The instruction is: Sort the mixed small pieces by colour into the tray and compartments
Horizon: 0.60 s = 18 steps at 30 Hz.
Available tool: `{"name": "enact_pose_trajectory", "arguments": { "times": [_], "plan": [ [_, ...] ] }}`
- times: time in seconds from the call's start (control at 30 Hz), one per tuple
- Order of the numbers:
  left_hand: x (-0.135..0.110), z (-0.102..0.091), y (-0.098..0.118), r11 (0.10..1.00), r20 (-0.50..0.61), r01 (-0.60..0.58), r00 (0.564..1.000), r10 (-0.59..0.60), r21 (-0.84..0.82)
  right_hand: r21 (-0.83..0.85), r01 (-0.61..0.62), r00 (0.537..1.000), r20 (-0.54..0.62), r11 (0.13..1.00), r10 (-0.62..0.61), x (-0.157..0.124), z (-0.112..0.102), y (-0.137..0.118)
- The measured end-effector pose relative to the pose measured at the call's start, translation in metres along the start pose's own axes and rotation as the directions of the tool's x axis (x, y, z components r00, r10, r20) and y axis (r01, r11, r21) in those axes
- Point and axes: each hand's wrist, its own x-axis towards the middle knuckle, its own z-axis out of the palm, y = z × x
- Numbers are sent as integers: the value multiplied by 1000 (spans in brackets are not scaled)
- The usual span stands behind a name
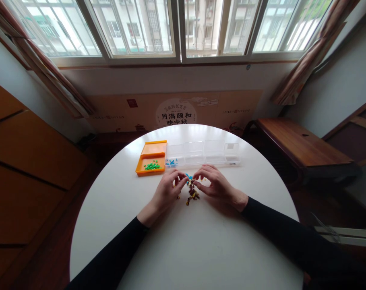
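Observation:
A small heap of tiny coloured pieces (192,195), dark red, yellow and blue, lies on the round white table (183,249). My left hand (166,192) rests at the heap's left side with fingertips pinched together over the pieces. My right hand (216,184) sits at the heap's right side, its fingers curled and pinched at the top of the heap. What each pinch holds is too small to make out. Beyond the hands lies an orange tray (151,161) with green pieces (152,166), and a clear compartment box (202,154) with blue pieces (171,162) in its leftmost cell.
A wooden bench (300,145) stands right of the table. Wooden cabinets (22,161) line the left wall. A printed cardboard panel (176,110) leans under the window behind the table.

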Motion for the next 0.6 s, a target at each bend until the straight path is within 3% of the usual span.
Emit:
{"name": "enact_pose_trajectory", "arguments": {
  "times": [0.23, 0.6],
  "plan": [
    [-1, 4, 6, 992, 45, 58, 998, -54, -110, 1, 29, 1000, -6, 1000, -29, 0, 1, 2],
    [-1, 3, 10, 989, 56, 2, 998, 6, -146, -18, 36, 999, -10, 999, -36, 1, 0, 0]
  ]
}}
